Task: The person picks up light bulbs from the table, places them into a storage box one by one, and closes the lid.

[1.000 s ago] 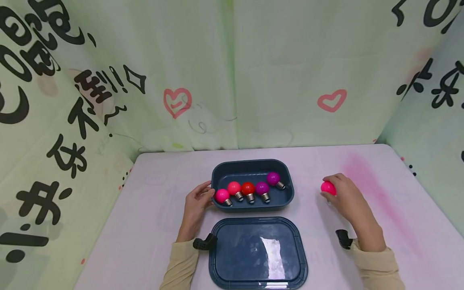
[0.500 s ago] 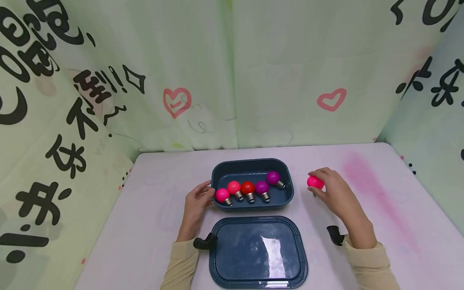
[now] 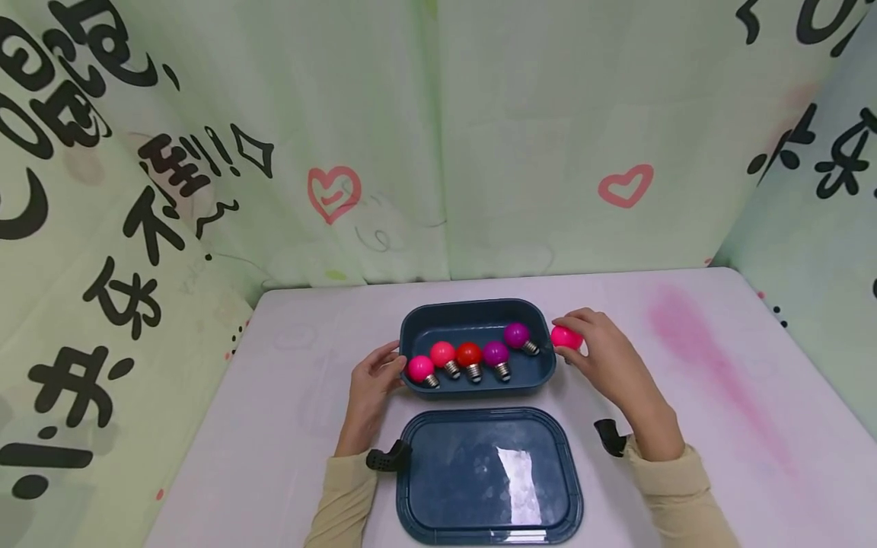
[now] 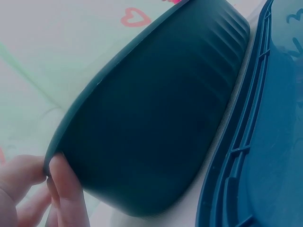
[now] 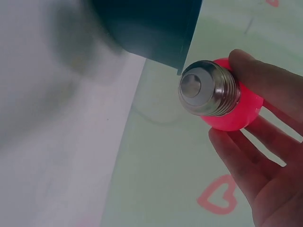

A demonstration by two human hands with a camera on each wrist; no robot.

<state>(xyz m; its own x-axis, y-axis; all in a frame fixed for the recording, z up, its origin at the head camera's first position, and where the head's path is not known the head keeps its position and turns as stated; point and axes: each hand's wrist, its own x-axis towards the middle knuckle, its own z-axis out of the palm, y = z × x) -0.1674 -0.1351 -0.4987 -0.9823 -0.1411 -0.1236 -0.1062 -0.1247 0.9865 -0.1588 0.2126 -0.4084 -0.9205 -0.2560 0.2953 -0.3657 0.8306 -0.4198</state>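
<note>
My right hand (image 3: 606,358) pinches a pink light bulb (image 3: 566,338) by its round globe, beside the right end of a dark blue box (image 3: 473,310). In the right wrist view the bulb's metal screw base (image 5: 208,90) points toward the camera. My left hand (image 3: 372,388) grips the box's left rim between thumb and fingers; the left wrist view shows the box wall (image 4: 151,118) from outside. Inside the box lie several bulbs: pink ones (image 3: 420,370), a red one (image 3: 469,355) and two purple ones, one (image 3: 517,336) nearer the back right corner.
A matching dark blue lid (image 3: 479,479) lies flat on the table in front of the box. The pale table (image 3: 288,426) bears a pink smear (image 3: 719,373) on its right side. Light green curtains (image 3: 521,137) with hearts and black lettering enclose the back and sides.
My right hand has carried the pink light bulb leftward, from the right part of the table to the box's right rim. My left hand and the box have stayed in place.
</note>
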